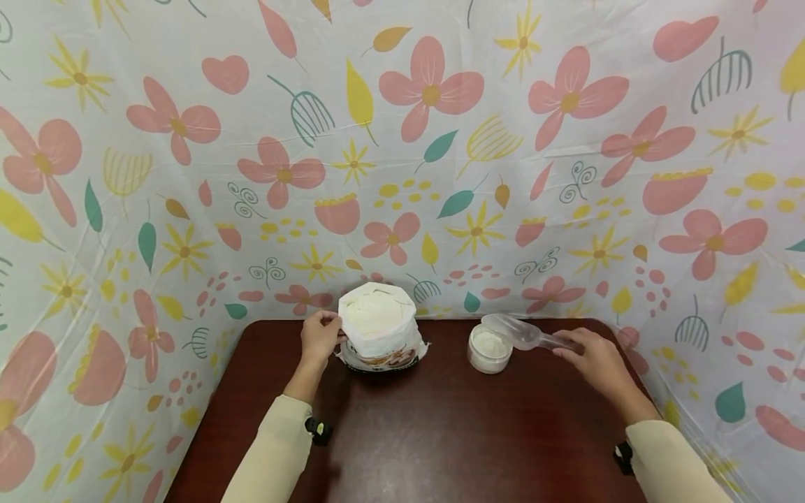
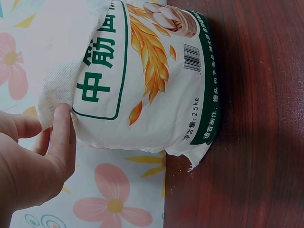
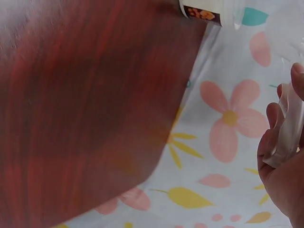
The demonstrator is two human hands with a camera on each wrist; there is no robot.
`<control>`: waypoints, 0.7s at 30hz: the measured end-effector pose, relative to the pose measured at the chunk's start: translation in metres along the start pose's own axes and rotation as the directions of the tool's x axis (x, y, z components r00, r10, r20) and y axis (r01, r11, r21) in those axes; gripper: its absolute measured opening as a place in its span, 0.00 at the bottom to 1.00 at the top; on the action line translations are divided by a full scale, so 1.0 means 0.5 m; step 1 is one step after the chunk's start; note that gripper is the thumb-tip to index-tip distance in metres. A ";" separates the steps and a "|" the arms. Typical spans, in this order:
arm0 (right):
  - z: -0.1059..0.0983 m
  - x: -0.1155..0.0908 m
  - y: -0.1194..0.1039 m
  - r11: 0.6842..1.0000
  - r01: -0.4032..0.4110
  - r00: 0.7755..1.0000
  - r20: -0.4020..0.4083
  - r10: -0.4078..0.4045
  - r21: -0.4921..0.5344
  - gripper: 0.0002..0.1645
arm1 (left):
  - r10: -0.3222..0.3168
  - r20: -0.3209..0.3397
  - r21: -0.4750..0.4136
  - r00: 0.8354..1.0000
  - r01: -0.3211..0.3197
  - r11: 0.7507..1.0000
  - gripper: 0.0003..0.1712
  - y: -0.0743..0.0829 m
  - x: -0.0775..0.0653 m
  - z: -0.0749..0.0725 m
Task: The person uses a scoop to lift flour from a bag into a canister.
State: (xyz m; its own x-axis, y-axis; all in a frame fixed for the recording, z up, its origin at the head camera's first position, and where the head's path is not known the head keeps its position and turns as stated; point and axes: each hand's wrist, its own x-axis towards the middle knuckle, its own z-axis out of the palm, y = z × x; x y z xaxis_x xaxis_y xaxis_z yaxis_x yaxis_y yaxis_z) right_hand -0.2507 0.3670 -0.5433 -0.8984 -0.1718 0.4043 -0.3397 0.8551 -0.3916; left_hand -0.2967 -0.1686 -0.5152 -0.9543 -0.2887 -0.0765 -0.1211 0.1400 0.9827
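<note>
A white flour bag (image 1: 381, 347) with a folded-down rim stands at the back of the table, its pale powder (image 1: 376, 313) showing at the open top. My left hand (image 1: 318, 340) pinches the bag's rim from the left; in the left wrist view, thumb and fingers (image 2: 61, 137) hold the white cuff above the wheat-ear print. To the right, my right hand (image 1: 592, 358) grips the handle of a clear plastic scoop (image 1: 527, 335). The scoop's bowl hangs over the rim of a clear round jar (image 1: 489, 361) filled with white powder. A dark label (image 3: 202, 14) shows on the jar.
The dark red-brown table (image 1: 434, 426) has its back edge against a floral curtain (image 1: 402, 175), which also hangs along both sides. Black wrist cameras sit on both cuffs.
</note>
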 end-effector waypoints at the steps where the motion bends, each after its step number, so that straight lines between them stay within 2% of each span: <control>1: 0.005 -0.004 0.000 1.000 -0.004 1.000 -0.011 0.004 0.009 0.17 | 0.000 -0.001 0.000 1.000 0.000 1.000 0.12 0.000 0.000 0.000; 9: 0.027 -0.032 -0.003 0.994 -0.083 0.996 -0.032 0.086 0.072 0.15 | -0.001 -0.004 -0.003 1.000 0.001 1.000 0.12 -0.003 -0.002 0.001; 16: 0.036 -0.039 -0.006 0.989 -0.091 0.992 -0.074 0.101 0.120 0.16 | -0.002 -0.003 -0.004 1.000 0.002 1.000 0.12 -0.003 -0.001 0.001; 21: 0.037 -0.028 -0.017 0.984 -0.089 0.991 -0.084 0.103 0.151 0.17 | 0.001 0.000 0.003 1.000 -0.001 1.000 0.12 -0.001 0.000 -0.001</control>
State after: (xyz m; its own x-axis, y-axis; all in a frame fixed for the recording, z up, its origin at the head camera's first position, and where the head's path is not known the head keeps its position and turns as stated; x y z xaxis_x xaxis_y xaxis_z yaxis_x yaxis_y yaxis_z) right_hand -0.2403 0.3531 -0.5611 -0.9020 -0.0410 0.4298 -0.2962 0.7831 -0.5469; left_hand -0.2966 -0.1690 -0.5156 -0.9545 -0.2883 -0.0761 -0.1214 0.1426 0.9823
